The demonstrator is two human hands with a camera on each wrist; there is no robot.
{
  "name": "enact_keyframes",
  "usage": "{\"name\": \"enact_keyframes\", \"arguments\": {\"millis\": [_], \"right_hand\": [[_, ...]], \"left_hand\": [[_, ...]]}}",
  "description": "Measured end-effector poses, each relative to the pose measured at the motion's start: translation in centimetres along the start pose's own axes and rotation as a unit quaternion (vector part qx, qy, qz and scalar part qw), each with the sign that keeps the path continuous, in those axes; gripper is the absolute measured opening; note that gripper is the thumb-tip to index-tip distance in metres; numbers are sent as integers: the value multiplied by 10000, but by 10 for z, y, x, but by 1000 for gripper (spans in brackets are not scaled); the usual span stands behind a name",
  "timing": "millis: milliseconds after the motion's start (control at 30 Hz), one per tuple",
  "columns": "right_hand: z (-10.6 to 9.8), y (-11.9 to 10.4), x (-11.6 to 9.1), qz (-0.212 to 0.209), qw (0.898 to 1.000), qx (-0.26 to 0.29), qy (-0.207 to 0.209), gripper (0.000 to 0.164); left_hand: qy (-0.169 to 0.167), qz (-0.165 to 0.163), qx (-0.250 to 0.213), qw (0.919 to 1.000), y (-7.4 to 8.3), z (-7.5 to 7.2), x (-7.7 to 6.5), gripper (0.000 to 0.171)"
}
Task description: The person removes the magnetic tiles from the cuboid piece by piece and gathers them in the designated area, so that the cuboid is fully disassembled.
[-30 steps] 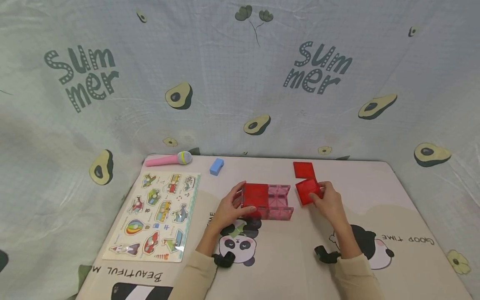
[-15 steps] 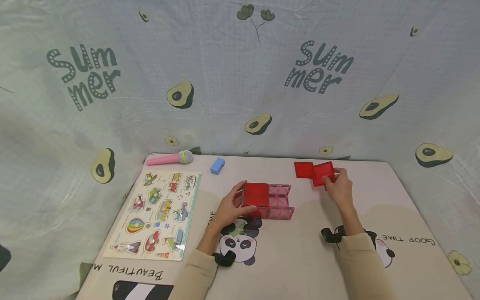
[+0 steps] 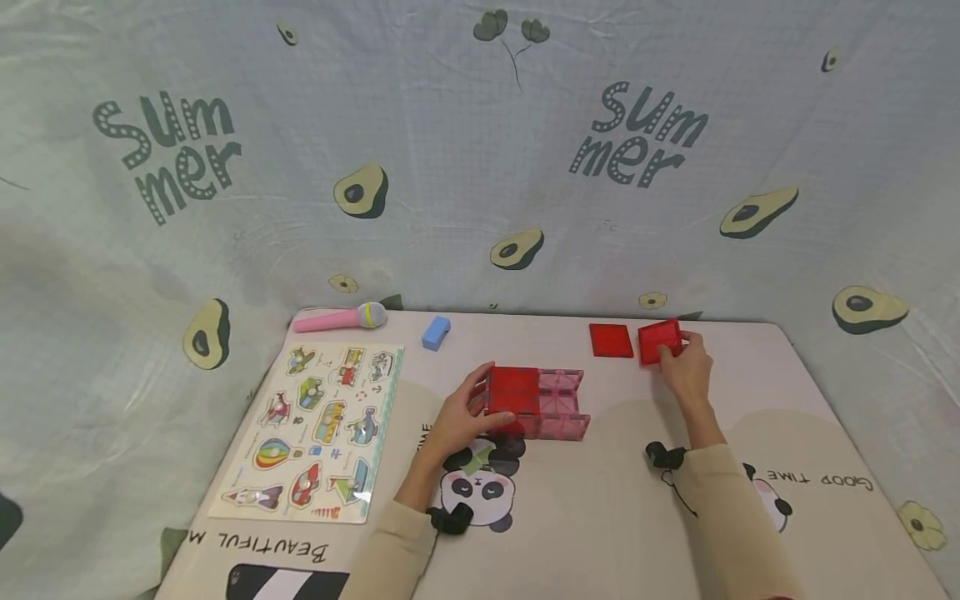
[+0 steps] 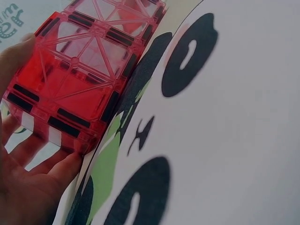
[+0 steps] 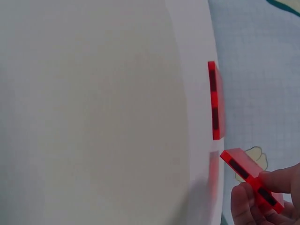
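A box-like build of pink and red see-through magnetic tiles [image 3: 558,404] stands mid-table, a solid red tile [image 3: 513,390] on top of its left half. My left hand [image 3: 459,421] grips the left end of the build, thumb along the front and fingers behind; the left wrist view shows its lattice front [image 4: 77,65]. At the back right, my right hand [image 3: 688,367] pinches a red square magnetic tile [image 3: 659,342] between thumb and fingers, tilted in the right wrist view. Left of it, another red tile [image 3: 611,341] lies flat on the table.
A puzzle board [image 3: 307,433] with vehicle pictures lies on the left. Behind it are a pink toy microphone [image 3: 337,318] and a blue block [image 3: 436,333]. A printed fabric sheet [image 3: 480,167] rises along the table's back edge.
My right hand has moved back and to the right with the red tile, away from the other tile, which now lies apart. The left hand keeps its grip on the build.
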State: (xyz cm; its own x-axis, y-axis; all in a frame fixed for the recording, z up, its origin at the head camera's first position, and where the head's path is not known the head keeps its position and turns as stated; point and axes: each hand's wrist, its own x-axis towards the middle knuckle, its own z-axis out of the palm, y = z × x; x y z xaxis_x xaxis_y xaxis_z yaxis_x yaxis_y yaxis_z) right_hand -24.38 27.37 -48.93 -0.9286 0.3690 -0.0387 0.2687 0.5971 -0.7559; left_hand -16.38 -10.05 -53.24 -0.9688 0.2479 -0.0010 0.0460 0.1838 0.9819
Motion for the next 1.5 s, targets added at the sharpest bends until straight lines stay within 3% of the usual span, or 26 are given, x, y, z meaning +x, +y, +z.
{"name": "enact_keyframes", "arguments": {"millis": [567,1500], "right_hand": [[1,7,18,212,9996,-112,154,55],[6,17,28,725,9967,-354,-61,48]], "left_hand": [[10,19,-27,10000,-1,0,0,85],[-16,131,20,9999,-2,0,0,85]]}}
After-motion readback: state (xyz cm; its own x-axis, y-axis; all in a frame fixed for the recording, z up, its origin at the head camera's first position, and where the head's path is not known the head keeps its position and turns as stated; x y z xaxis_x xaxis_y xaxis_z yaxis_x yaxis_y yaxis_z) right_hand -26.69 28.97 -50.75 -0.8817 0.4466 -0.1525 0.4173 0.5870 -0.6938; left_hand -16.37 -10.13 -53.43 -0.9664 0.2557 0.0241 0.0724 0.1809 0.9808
